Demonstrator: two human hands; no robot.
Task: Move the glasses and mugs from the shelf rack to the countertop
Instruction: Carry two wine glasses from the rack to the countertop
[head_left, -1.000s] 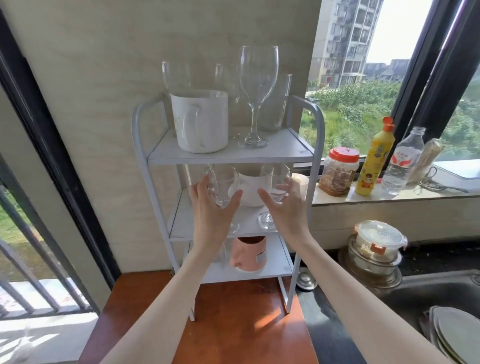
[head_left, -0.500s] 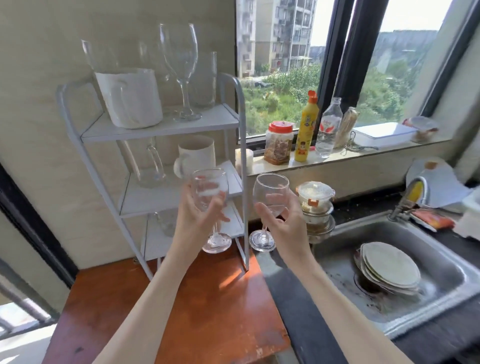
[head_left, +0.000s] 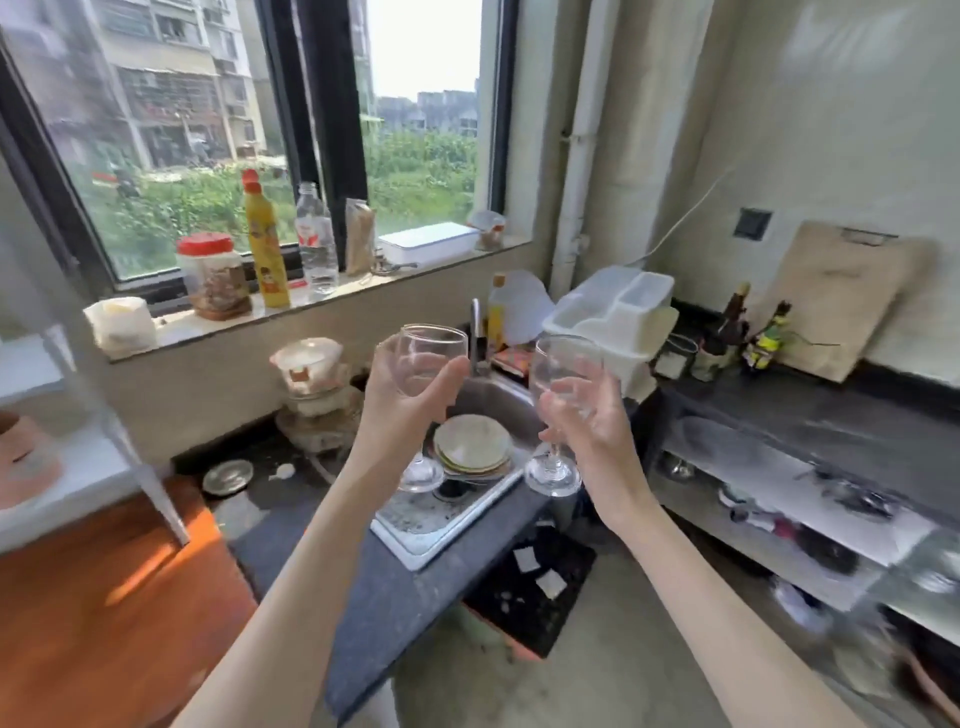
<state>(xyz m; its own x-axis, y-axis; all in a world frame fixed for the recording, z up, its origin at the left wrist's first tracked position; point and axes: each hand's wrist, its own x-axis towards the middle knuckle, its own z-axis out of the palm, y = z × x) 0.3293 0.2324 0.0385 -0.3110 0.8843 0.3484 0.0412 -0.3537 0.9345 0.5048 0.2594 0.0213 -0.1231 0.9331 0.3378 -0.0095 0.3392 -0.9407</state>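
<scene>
My left hand (head_left: 402, 405) grips the bowl of a clear wine glass (head_left: 434, 345), held upright over the sink. My right hand (head_left: 592, 431) grips the bowl of a second clear wine glass (head_left: 563, 358), also upright, its foot (head_left: 551, 475) hanging above the sink's right edge. The white shelf rack (head_left: 150, 483) shows only at the far left edge, with a pink mug (head_left: 26, 457) on a lower shelf. The dark countertop (head_left: 831, 415) runs along the right wall, beyond my right hand.
A steel sink (head_left: 493, 400) holds stacked plates (head_left: 471, 449). Jars and bottles line the windowsill (head_left: 270, 312). A white dish drainer (head_left: 618, 312), small bottles and a cutting board (head_left: 841, 296) stand on the right counter. Stacked lidded containers (head_left: 311, 384) sit left of the sink.
Both hands have lifted the two wine glasses out of the rack's middle shelf and carried them rightward. The view has swung from the rack to the sink and right counter.
</scene>
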